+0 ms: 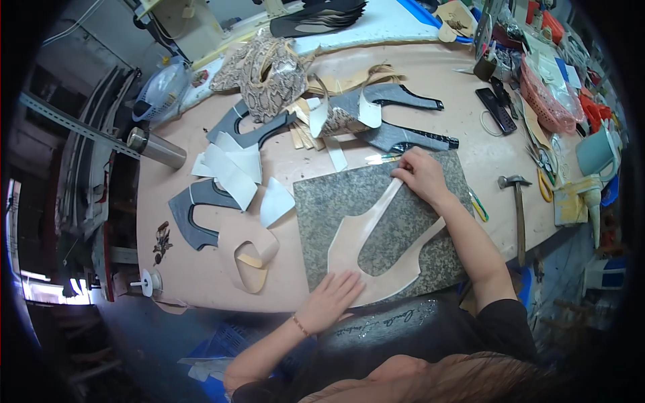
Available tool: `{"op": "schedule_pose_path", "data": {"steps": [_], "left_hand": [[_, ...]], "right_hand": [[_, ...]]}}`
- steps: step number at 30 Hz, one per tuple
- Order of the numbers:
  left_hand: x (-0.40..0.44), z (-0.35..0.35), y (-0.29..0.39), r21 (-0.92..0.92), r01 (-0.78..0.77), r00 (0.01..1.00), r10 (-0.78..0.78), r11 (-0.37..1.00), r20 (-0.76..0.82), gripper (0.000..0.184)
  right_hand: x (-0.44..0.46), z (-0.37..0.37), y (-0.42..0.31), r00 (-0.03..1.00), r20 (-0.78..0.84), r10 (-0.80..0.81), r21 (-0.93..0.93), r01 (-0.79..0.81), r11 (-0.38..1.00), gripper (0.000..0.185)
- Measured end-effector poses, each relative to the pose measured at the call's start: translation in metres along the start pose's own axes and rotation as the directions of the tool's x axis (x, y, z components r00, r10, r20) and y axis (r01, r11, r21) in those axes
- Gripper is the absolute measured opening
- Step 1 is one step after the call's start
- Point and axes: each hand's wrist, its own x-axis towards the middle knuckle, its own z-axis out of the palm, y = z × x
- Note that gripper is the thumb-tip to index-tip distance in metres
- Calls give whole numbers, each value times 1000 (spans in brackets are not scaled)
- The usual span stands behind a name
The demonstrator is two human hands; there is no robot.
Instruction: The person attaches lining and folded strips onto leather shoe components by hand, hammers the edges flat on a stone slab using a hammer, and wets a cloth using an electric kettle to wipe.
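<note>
At the centre right of the frame we have the pale piece (346,252), a U shape lying on the mottled slab (316,208), its bend toward the bottom of the frame and its two arms pointing up and right. Our right hand (422,176), near the slab's top edge, has thumb and fingers drawn together, gripping the tip of the longer arm. Our left hand (332,295) lies flat with its fingers out straight over the lower left of the bend, holding nothing between them.

The narrow arm looks the weak spot to us: a hard pull from the right hand could stretch or crease it, since the left presses so far off at the bend. If that flat palm pressed too lightly, the whole piece could skid or twist on the slab. The other arm's tip runs close to our right forearm; whether they touch we cannot tell, but a sweep of that arm might fold it over. The bend sits near the slab's bottom edge, close to our shirt (379,329), so a drag downward could catch it there.

The pens (381,159) lie just left of our right fingers and might be knocked or leave a mark. The hammer (519,215), well off to the right, seems little threat.
</note>
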Motion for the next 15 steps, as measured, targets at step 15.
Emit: {"op": "schedule_pose_path", "data": {"steps": [15], "left_hand": [[114, -201, -192, -596, -711, 214, -691, 374, -690, 33]], "right_hand": [[-2, 2, 18, 966, -243, 90, 282, -19, 959, 7]]}}
